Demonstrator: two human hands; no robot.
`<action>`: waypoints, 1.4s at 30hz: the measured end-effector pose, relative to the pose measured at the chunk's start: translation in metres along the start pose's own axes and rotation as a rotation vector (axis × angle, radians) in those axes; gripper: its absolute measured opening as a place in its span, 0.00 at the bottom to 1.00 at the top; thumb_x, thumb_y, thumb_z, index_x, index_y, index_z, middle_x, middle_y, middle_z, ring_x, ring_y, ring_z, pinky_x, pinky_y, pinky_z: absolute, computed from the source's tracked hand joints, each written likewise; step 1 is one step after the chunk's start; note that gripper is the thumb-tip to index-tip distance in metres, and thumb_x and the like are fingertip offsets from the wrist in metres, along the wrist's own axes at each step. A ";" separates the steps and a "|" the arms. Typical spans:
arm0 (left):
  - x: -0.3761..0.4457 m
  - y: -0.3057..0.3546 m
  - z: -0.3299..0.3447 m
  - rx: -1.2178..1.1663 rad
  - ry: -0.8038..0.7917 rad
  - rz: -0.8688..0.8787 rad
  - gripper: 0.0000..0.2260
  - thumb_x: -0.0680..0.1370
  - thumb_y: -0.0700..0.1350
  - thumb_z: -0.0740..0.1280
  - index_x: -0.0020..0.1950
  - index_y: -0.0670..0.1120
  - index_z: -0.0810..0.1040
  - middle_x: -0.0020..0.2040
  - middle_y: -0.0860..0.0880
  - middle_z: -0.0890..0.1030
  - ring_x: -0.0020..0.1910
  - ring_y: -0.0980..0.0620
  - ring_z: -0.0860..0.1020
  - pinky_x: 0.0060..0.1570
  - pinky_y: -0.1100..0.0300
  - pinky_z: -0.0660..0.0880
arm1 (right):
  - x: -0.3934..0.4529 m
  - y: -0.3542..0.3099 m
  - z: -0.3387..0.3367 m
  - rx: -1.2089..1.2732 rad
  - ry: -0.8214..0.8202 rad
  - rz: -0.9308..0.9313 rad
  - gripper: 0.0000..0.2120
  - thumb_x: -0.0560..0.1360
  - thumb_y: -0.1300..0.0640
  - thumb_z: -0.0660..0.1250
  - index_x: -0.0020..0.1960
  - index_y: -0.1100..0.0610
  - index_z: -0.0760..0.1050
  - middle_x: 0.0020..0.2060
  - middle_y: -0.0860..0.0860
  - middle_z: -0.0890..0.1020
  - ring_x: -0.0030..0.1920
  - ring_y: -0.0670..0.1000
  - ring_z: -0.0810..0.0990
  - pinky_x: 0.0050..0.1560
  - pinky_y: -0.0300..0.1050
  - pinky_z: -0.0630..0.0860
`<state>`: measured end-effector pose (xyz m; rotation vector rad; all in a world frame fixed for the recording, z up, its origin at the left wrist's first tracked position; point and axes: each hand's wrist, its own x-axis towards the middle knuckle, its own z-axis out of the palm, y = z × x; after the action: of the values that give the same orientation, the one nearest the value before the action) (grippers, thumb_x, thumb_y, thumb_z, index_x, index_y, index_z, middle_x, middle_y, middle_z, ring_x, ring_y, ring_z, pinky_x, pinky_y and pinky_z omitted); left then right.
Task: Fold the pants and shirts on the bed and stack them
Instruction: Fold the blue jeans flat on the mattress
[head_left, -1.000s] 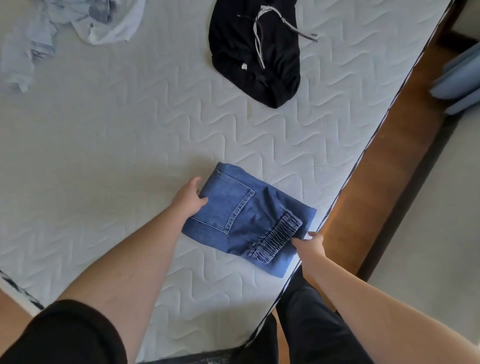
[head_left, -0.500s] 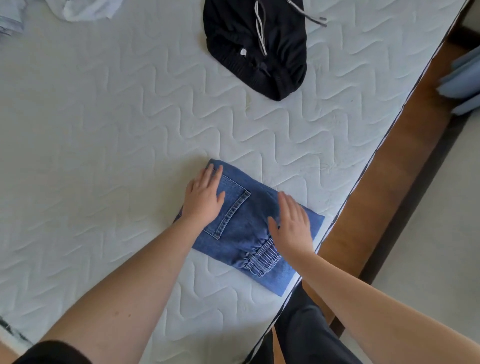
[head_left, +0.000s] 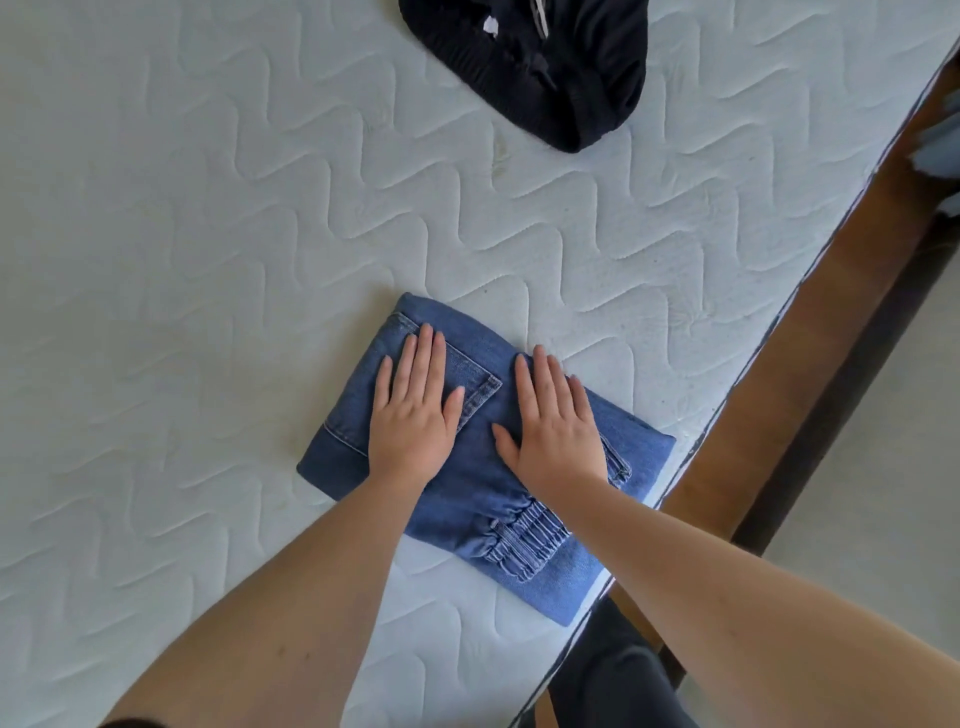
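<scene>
Near the mattress edge at about five o'clock, the folded jeans (head_left: 483, 467) lie as a compact blue block on the quilted white bed (head_left: 208, 234), one corner almost at the rim. Both hands lie flat on top, fingers straight and close together, gripping nothing: the left hand (head_left: 415, 410) presses over the back pocket, the right hand (head_left: 556, 426) just beside it toward three o'clock, above the gathered elastic cuff. Denim in this many layers looks fairly heavy and stiff, likely to hold its shape yet inclined to spring open at the fold, so pressing it makes sense. To carry it, I would slide the fingers under the two short sides and lift it level. At twelve o'clock, well apart, a crumpled black garment (head_left: 540, 67) lies unfolded, softer and limper by its look, and probably next.
</scene>
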<state>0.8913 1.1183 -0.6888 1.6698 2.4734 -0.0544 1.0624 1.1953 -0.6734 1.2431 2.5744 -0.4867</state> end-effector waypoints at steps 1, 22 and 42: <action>-0.009 -0.003 0.003 0.002 -0.005 0.011 0.28 0.85 0.55 0.45 0.81 0.42 0.48 0.81 0.45 0.50 0.80 0.49 0.50 0.77 0.47 0.52 | -0.004 0.007 -0.001 -0.007 -0.017 0.024 0.40 0.78 0.35 0.51 0.80 0.58 0.44 0.79 0.58 0.51 0.79 0.57 0.52 0.77 0.56 0.53; -0.153 0.090 -0.037 -1.345 -0.276 -1.294 0.23 0.77 0.61 0.67 0.56 0.41 0.78 0.45 0.49 0.81 0.45 0.53 0.79 0.44 0.59 0.73 | -0.031 0.069 -0.035 0.127 -0.280 0.228 0.41 0.64 0.20 0.58 0.58 0.54 0.65 0.47 0.51 0.75 0.46 0.55 0.76 0.45 0.50 0.73; -0.167 0.077 -0.009 -0.195 -0.111 -0.132 0.27 0.83 0.54 0.51 0.79 0.41 0.59 0.79 0.43 0.58 0.78 0.44 0.57 0.76 0.46 0.54 | -0.081 0.017 0.005 -0.179 -0.091 -0.223 0.29 0.84 0.44 0.44 0.80 0.53 0.40 0.80 0.48 0.43 0.79 0.48 0.41 0.77 0.47 0.36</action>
<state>1.0230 0.9949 -0.6501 1.3874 2.4157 0.0741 1.1258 1.1459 -0.6523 0.8614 2.6244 -0.3366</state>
